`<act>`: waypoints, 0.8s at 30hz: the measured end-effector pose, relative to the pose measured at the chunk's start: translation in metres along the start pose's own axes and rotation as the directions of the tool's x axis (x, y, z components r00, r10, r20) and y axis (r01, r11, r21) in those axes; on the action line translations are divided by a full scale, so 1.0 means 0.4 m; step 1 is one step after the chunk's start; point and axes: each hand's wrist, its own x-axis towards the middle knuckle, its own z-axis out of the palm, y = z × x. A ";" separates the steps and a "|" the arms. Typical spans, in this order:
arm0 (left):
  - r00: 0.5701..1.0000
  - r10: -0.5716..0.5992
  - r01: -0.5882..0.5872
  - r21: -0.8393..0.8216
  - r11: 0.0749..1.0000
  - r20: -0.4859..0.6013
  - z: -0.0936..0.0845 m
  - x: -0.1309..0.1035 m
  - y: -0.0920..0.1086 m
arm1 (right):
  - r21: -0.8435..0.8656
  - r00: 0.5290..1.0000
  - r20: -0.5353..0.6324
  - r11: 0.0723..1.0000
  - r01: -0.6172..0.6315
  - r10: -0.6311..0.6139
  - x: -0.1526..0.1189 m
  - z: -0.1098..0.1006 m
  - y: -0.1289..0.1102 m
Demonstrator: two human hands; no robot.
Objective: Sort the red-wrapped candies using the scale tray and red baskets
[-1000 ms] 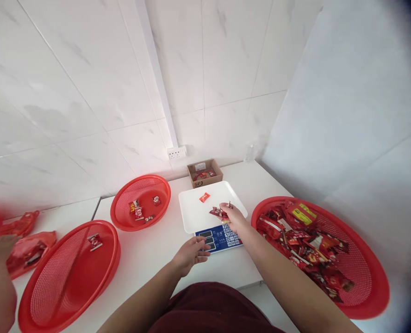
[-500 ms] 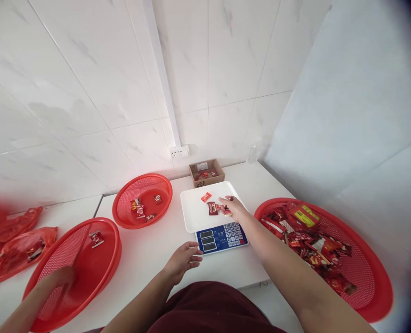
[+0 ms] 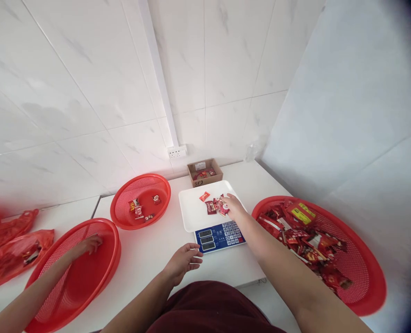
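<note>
A white weighing tray (image 3: pixel 193 215) sits on the scale, whose blue keypad panel (image 3: pixel 216 236) faces me. Several red-wrapped packets (image 3: pixel 211 206) lie on the tray, with a small one (image 3: pixel 204 196) apart towards the back. My right hand (image 3: pixel 231 206) is over the tray's right side, its fingers closed on packets at the right of the group. Near the panel's left edge, my left hand (image 3: pixel 185 262) hovers with fingers apart and holds nothing. To my right, a large red basket (image 3: pixel 365 273) contains many packets in a heap.
Another person's hand (image 3: pixel 91 243) reaches into a red basket (image 3: pixel 113 259) at left. Behind it, another red basket (image 3: pixel 122 189) holds several packets. A cardboard box (image 3: pixel 205 171) stands behind the tray; red bags (image 3: pixel 18 259) lie far left.
My right hand has closed from an open pose, and packets now show at its fingertips. The other person's hand has moved right inside the basket, over where a packet lay. My left hand stays put.
</note>
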 end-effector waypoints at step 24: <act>1.000 -0.008 0.007 0.043 0.999 0.028 0.012 0.024 0.005 | -0.832 0.798 0.513 0.046 0.553 -0.315 -0.114 -0.053 0.107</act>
